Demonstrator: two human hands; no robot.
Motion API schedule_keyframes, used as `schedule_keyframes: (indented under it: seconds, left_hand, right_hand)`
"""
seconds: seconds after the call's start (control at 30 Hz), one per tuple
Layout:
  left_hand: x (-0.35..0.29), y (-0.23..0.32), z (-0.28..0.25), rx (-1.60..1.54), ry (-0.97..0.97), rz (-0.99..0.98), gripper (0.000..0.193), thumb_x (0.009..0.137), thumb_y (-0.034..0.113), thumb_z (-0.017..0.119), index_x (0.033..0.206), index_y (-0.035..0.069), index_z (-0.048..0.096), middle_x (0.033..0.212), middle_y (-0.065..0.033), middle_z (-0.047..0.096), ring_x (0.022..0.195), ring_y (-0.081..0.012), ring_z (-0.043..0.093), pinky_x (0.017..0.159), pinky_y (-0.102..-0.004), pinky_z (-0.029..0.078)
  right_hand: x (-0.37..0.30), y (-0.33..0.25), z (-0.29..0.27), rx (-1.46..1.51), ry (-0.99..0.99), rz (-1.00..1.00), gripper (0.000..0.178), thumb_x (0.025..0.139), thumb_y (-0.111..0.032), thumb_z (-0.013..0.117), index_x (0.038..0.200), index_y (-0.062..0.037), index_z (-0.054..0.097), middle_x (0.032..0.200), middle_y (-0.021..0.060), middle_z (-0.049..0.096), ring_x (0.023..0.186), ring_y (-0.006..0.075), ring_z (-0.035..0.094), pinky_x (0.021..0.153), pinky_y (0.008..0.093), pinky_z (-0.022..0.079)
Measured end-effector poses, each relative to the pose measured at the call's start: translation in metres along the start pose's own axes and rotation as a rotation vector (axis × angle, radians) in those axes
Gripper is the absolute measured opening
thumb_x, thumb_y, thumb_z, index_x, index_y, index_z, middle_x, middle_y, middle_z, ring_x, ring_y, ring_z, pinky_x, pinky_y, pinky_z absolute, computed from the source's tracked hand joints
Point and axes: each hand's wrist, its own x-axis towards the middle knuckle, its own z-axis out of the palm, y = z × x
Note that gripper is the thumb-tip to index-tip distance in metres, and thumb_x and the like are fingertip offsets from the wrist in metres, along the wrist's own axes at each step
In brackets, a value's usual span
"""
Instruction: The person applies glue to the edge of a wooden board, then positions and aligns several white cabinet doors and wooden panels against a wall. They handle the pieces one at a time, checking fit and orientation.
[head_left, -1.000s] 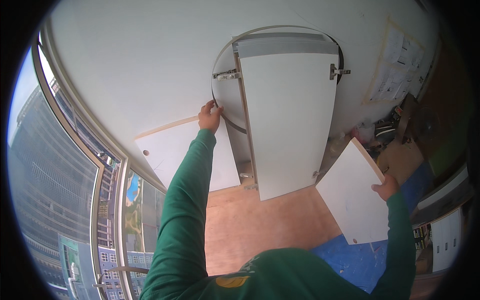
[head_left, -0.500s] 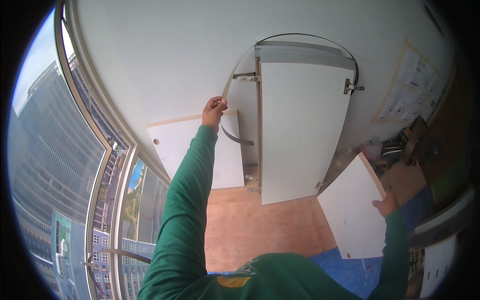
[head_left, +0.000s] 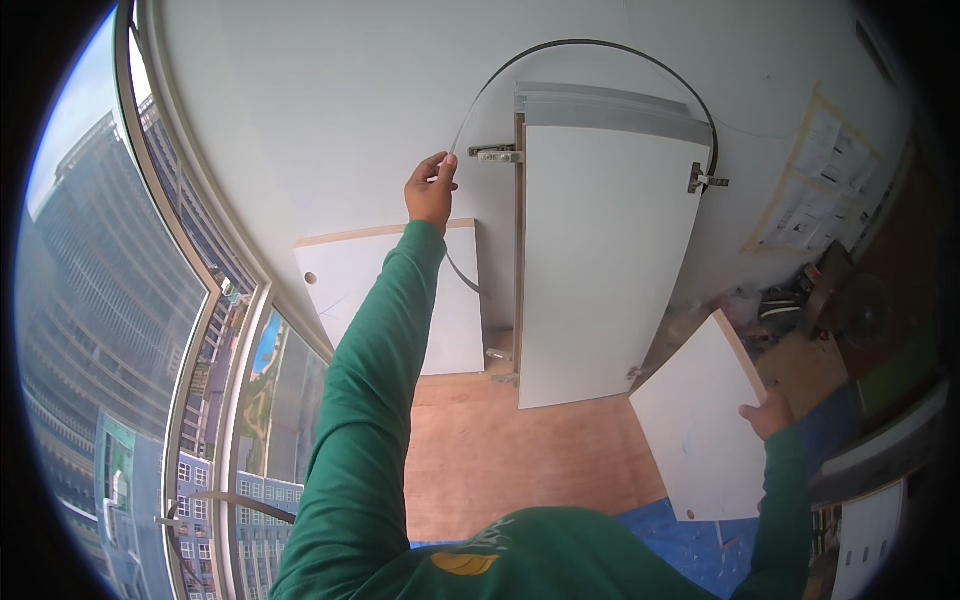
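Note:
With my left arm stretched forward, my left hand [head_left: 432,190] pinches a thin, flexible edge-banding strip [head_left: 580,43]. The strip arcs up from my fingers over the top of a standing white cabinet door [head_left: 610,260] and drops behind its right side. Its loose tail hangs below my hand. My right hand [head_left: 768,414] grips the bare wood-coloured edge of a white panel [head_left: 695,430], which is tilted at my right. A round hole shows at the panel's lower corner.
Another white panel [head_left: 400,300] with a round hole leans on the wall at left. Metal hinges [head_left: 495,154] jut from the standing door's sides. Windows [head_left: 110,300] line the left. Blue sheeting [head_left: 650,530] borders the brown board [head_left: 530,460]; tools and clutter [head_left: 800,300] lie at right.
My left hand has moved up and slightly forward, still pinching the strip. The strip's arc stands higher above the door, and its loose tail has shifted. My right hand and panel have barely moved.

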Motion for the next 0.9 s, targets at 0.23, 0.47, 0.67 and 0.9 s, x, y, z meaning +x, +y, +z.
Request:
schedule_keyframes:
  seconds: [0.23,0.47,0.67,0.9]
  left_hand:
    - [0.064,0.071,0.051,0.311,-0.108,0.224,0.054,0.092,0.052,0.082,0.12,0.006,0.08,0.104,-0.0092,0.073,0.093,-0.0218,0.07,0.084,-0.0374,0.058]
    - [0.08,0.097,0.097,0.523,-0.258,0.206,0.054,0.093,0.053,0.081,0.116,0.004,0.081,0.097,-0.0093,0.077,0.092,-0.021,0.07,0.088,-0.0364,0.057]
    - [0.086,0.097,0.099,0.571,-0.321,0.218,0.06,0.092,0.057,0.081,0.117,0.003,0.081,0.106,-0.012,0.077,0.1,-0.0219,0.07,0.095,-0.0379,0.055]
    - [0.091,0.077,0.074,0.443,-0.336,0.234,0.063,0.095,0.055,0.078,0.123,-0.001,0.078,0.114,-0.013,0.077,0.105,-0.0226,0.069,0.098,-0.0379,0.054]
  right_hand:
    - [-0.002,0.0,-0.001,-0.028,0.026,0.005,0.049,0.079,-0.026,0.089,0.113,0.0053,0.071,0.104,0.0253,0.076,0.097,0.0408,0.074,0.09,0.0457,0.058]
    - [0.002,0.007,0.004,-0.045,0.035,-0.011,0.048,0.079,-0.028,0.089,0.109,0.0043,0.071,0.101,0.0258,0.076,0.095,0.0409,0.074,0.088,0.0465,0.058]
    - [0.0,0.004,0.006,-0.033,0.058,-0.015,0.046,0.078,-0.028,0.089,0.106,0.0035,0.071,0.1,0.0249,0.076,0.093,0.0414,0.074,0.087,0.0472,0.058]
    - [0.01,0.022,0.012,-0.03,0.055,-0.041,0.049,0.078,-0.027,0.089,0.112,0.0036,0.071,0.101,0.025,0.076,0.095,0.0421,0.074,0.087,0.0476,0.058]
